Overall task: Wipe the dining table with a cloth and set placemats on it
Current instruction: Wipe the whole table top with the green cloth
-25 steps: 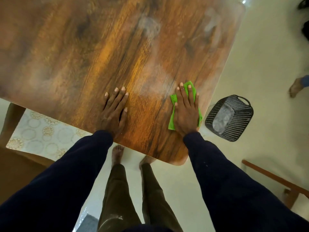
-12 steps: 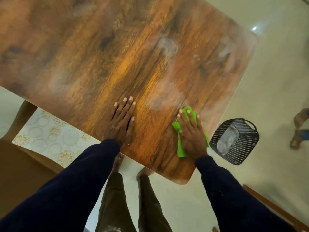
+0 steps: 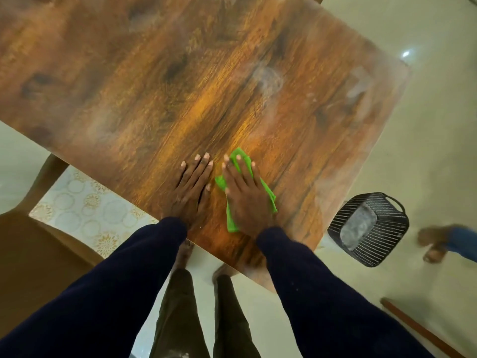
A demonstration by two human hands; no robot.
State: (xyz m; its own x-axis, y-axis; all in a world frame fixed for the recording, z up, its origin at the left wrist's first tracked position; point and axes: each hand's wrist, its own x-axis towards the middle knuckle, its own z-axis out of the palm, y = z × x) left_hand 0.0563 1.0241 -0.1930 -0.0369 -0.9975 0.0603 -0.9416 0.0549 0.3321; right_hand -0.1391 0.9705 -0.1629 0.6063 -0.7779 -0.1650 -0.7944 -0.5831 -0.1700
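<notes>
Head view looks straight down on the wooden dining table, and I see both hands laid flat close to its near edge. The right hand presses the green cloth against the tabletop with its fingers straight and slightly spread, not curled round it. Green shows past the fingertips, beside the thumb and along the outer side of the palm. The left hand rests palm-down on the bare wood just beside the right one, fingers straight and close together, holding nothing. Its thumb lies very near the cloth's edge, but I cannot tell whether they touch.

Pale cloudy smudges mark the wood farther out, toward the far right corner. Below the table's left edge, a patterned mat with pale and gold circles lies on a brown chair seat, partly tucked under the tabletop. On the pale floor to the right stands a black slatted basket, near the table's corner. Another person's foot, blurred, is just beyond it.
</notes>
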